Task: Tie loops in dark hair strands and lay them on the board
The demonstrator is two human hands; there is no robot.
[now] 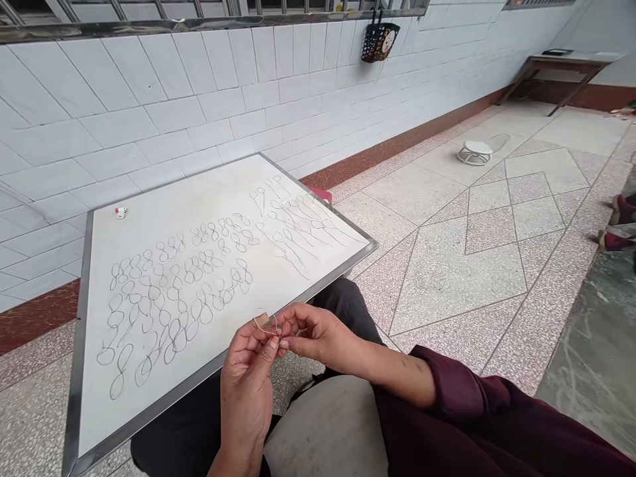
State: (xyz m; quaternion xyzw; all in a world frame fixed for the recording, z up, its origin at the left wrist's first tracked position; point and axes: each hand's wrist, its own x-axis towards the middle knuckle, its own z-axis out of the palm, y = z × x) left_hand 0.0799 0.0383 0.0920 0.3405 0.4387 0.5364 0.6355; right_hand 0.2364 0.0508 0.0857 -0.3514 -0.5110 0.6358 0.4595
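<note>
My left hand (250,377) and my right hand (320,338) meet at the near edge of the table. Between their fingertips is a thin cord loop (259,327), pale where it curves up by my left forefinger. Both hands pinch it near a small dark spot that may be a knot; the fingers partly hide it. Tan tape wraps my left forefinger tip. On the white tabletop (199,192) lie rows of thin dark loops (173,338), many twisted like a figure eight. Toward the right corner are loops with long loose tails (298,258).
A small white and red object (120,212) sits at the table's far left. A tiled wall (189,119) runs behind, with a dark patterned bag (380,41) hanging on it. A low round stool (474,152) and a wooden table (566,63) stand farther right.
</note>
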